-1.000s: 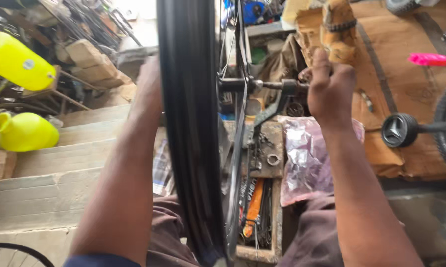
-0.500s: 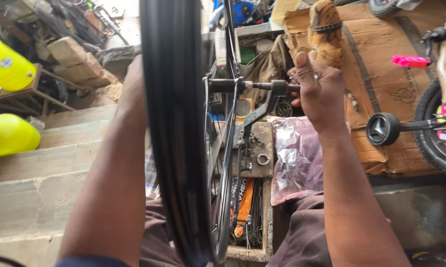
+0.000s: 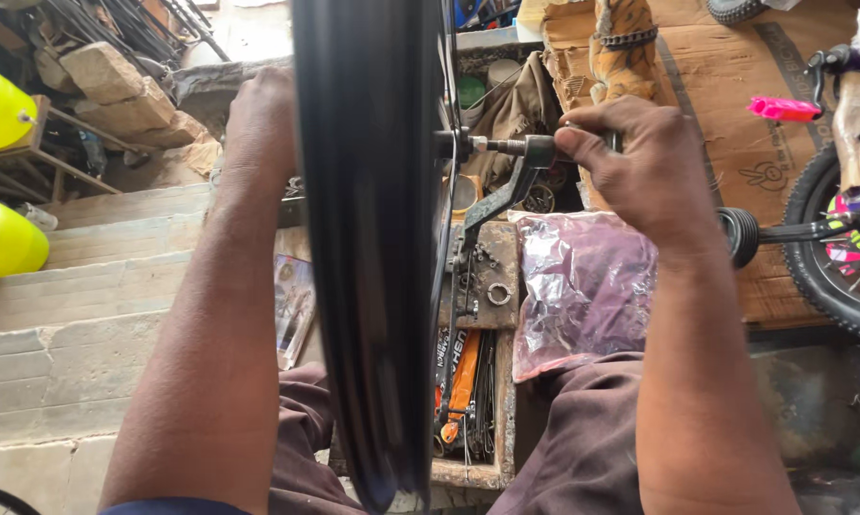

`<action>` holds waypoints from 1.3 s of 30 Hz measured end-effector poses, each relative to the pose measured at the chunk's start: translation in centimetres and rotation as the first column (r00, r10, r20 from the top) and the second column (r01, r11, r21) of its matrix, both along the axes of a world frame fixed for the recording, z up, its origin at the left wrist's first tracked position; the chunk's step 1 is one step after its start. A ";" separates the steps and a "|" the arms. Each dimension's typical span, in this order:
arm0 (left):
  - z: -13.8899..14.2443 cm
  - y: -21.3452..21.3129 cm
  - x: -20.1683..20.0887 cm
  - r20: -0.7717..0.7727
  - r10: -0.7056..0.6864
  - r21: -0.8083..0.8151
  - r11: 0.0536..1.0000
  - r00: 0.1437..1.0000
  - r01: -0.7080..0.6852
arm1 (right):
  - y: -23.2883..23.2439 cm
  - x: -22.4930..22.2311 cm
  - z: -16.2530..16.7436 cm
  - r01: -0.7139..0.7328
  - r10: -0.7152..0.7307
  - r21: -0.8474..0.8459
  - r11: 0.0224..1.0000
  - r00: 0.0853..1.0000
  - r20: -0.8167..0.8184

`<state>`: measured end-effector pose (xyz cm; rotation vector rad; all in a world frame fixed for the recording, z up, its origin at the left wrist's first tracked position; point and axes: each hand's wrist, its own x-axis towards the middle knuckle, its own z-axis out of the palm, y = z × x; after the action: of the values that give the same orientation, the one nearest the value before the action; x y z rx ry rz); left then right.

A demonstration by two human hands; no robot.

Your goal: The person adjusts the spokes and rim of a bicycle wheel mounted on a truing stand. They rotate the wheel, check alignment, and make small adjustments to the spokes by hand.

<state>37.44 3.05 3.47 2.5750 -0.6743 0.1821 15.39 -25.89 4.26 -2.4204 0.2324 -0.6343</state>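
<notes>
The wheel (image 3: pixel 368 238) stands upright between the knees, unmoved. The right hand (image 3: pixel 640 167) remains pinched around the axle end (image 3: pixel 535 148); the left hand (image 3: pixel 258 114) steadies the far side, its grip hidden.

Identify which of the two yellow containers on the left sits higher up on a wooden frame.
The upper yellow container, at the left edge, rests on a wooden frame. The other yellow container lies lower, beside the concrete steps.
</notes>
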 end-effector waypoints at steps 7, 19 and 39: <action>-0.5 -0.2 0.7 -0.182 0.174 -0.028 0.983 0.968 -0.181 | 1.6 0.0 0.3 0.105 -0.093 -0.356 0.929 0.994 0.051; -2.7 0.3 1.9 0.026 0.096 -0.036 0.995 0.995 -0.095 | 1.6 -1.6 1.5 0.146 -0.161 -0.443 0.885 0.987 0.005; 1.3 -1.6 -3.9 0.052 -0.043 0.020 0.999 0.998 0.042 | 0.6 0.4 -0.9 -0.094 0.093 -0.342 0.935 0.995 -0.018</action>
<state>33.50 1.49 4.79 2.5796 -0.7532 0.2316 15.82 -25.28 3.38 -2.7465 0.0042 -0.6754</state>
